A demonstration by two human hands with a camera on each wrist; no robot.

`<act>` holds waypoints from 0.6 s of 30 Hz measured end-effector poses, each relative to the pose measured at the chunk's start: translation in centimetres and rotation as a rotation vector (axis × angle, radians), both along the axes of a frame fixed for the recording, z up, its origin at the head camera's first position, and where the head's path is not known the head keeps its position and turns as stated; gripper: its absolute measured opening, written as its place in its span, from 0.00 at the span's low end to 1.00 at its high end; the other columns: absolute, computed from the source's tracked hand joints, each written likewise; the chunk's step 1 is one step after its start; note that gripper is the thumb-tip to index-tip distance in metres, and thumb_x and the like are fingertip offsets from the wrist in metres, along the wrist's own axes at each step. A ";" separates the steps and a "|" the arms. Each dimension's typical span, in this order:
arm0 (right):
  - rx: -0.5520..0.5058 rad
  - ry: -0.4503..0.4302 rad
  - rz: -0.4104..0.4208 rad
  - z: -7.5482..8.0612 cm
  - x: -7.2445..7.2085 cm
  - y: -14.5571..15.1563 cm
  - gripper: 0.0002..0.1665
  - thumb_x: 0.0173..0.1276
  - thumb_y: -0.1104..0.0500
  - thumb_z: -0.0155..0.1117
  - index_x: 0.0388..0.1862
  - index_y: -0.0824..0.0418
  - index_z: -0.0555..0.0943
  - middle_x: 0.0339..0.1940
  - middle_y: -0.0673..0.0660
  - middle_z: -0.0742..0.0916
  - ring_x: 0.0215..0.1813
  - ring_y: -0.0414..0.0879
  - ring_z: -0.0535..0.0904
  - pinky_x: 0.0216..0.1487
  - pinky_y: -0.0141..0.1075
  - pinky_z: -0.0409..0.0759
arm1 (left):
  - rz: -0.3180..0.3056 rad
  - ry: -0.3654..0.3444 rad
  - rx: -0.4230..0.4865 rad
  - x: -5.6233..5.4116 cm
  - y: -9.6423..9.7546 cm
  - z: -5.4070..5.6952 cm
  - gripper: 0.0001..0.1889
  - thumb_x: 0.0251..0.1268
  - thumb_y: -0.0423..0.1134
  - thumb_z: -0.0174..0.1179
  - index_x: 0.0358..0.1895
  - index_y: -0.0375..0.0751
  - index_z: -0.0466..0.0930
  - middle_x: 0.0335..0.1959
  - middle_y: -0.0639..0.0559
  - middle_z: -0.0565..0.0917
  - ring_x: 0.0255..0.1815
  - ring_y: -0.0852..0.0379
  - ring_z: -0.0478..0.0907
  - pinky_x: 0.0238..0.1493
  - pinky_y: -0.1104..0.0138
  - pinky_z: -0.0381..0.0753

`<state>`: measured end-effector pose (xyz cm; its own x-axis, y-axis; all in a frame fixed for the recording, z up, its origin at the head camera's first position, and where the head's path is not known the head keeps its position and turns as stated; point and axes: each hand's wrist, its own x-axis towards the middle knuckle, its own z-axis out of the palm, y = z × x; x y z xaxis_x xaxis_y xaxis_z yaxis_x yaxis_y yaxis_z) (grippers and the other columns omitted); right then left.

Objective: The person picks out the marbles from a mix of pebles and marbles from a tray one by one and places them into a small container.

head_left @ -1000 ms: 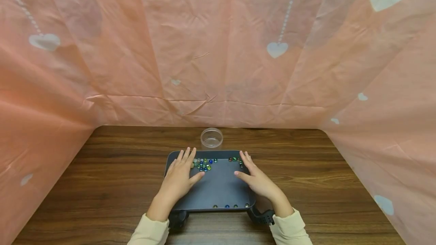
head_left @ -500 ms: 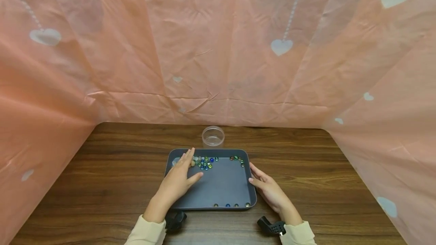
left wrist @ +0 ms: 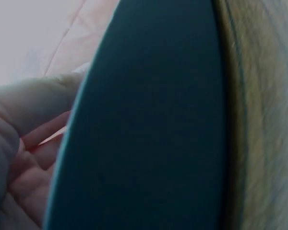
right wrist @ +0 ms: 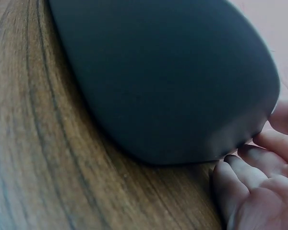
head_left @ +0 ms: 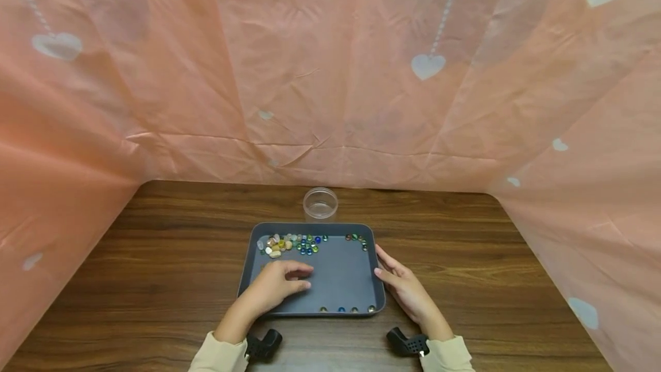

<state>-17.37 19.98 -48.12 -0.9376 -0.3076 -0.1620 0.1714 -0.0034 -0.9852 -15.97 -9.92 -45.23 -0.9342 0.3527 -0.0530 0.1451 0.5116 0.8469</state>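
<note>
A grey tray [head_left: 341, 280] lies on the table. Several glass marbles [head_left: 308, 245] and pale pebbles [head_left: 275, 250] cluster in its far left part. More marbles [head_left: 356, 240] sit in the far right corner, and several marbles [head_left: 342, 309] line the near edge. Over the tray's left part is my left hand [head_left: 271, 286], fingers bent and apart from the thumb, with nothing visible between them. My right hand [head_left: 408, 291] grips the tray's right side, thumb at the rim and fingertips [right wrist: 230, 167] against the outer wall.
Just behind the tray stands a clear round container [head_left: 320, 204]. The wooden table [head_left: 444, 228] extends on both sides. Pink cloth [head_left: 341, 102] with hearts hangs at the back and sides. Black wrist devices [head_left: 408, 342] hang below both wrists.
My right hand has moved from over the far right marbles to the tray's right side. My left hand has drawn back toward me with fingers bending, uncovering the pebbles.
</note>
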 end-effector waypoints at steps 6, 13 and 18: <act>0.014 0.000 0.000 0.1 0.1 -0.3 0.38 0.76 0.64 0.51 0.80 0.66 0.51 0.82 0.61 0.54 0.82 0.51 0.47 0.60 0.15 0.64 | -0.092 -0.093 0.079 0.2 0.4 -0.5 0.11 0.61 0.37 0.68 0.46 0.39 0.89 0.44 0.47 0.90 0.50 0.52 0.85 0.48 0.67 0.82; 0.037 0.013 0.011 0.1 0.1 -0.4 0.37 0.77 0.63 0.52 0.80 0.66 0.51 0.82 0.61 0.53 0.82 0.53 0.45 0.61 0.15 0.63 | -0.142 -0.069 0.020 0.4 1.2 -0.8 0.07 0.58 0.37 0.70 0.40 0.42 0.91 0.40 0.49 0.91 0.47 0.52 0.85 0.46 0.65 0.82; 0.045 0.018 0.011 0.1 0.1 -0.3 0.37 0.77 0.62 0.52 0.80 0.66 0.52 0.82 0.61 0.53 0.82 0.54 0.44 0.61 0.15 0.63 | -0.165 -0.075 0.002 0.5 1.7 -0.7 0.05 0.56 0.35 0.71 0.36 0.41 0.91 0.37 0.49 0.91 0.44 0.53 0.85 0.43 0.66 0.82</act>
<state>-17.27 19.72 -48.05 -0.9372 -0.3106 -0.1590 0.1533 0.0427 -0.9873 -15.52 -8.18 -45.95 -0.8572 0.5010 -0.1194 0.1631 0.4841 0.8597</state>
